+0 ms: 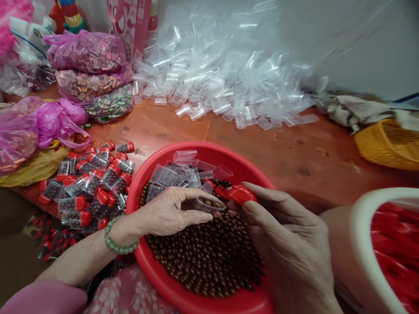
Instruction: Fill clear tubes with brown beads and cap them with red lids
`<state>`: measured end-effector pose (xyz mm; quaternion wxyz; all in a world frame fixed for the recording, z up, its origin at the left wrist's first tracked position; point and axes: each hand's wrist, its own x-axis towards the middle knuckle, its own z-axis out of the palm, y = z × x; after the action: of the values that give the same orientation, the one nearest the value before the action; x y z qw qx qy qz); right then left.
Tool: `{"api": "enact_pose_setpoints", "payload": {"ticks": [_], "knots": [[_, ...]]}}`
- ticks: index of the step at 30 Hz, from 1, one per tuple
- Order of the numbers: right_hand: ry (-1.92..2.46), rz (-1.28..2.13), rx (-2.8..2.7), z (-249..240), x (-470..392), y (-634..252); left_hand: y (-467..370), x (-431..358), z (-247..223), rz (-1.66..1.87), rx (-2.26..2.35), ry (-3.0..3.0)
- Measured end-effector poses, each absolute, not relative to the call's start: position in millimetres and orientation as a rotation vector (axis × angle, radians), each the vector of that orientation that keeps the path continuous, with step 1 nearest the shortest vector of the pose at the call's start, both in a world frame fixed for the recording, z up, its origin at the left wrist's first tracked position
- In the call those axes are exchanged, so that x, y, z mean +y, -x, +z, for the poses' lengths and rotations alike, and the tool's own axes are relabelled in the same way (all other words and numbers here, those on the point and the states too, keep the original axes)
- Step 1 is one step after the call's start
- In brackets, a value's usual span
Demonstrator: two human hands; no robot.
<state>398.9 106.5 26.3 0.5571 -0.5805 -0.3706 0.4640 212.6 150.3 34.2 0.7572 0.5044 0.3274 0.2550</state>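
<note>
My left hand (175,211) is closed around a small clear plastic container (209,205), its open mouth turned to the right and brown balls showing inside. Between the thumb and fingers of my right hand (291,240) is a red cap (242,194), just apart from the container's mouth. Both hands are over a red basin (203,150) filled with shiny brown balls (203,257). Several clear empty containers (173,174) lie on the balls at the basin's far side. Left of the basin is a heap of filled, red-capped containers (94,179).
A large pile of clear containers (229,83) lies at the back of the brown table (137,131). Pink bags of small packets (88,54) are stacked at left. At right stand a yellow basket (389,148) and a white-rimmed tub (356,222) of red caps.
</note>
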Motion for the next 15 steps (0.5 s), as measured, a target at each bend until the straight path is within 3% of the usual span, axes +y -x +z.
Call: {"api": "enact_pose_setpoints", "payload": {"ticks": [15], "knots": [[1.304,0.831,-1.503,52,116,-389,-209,151,23,0.512,0.69,-1.158]]}}
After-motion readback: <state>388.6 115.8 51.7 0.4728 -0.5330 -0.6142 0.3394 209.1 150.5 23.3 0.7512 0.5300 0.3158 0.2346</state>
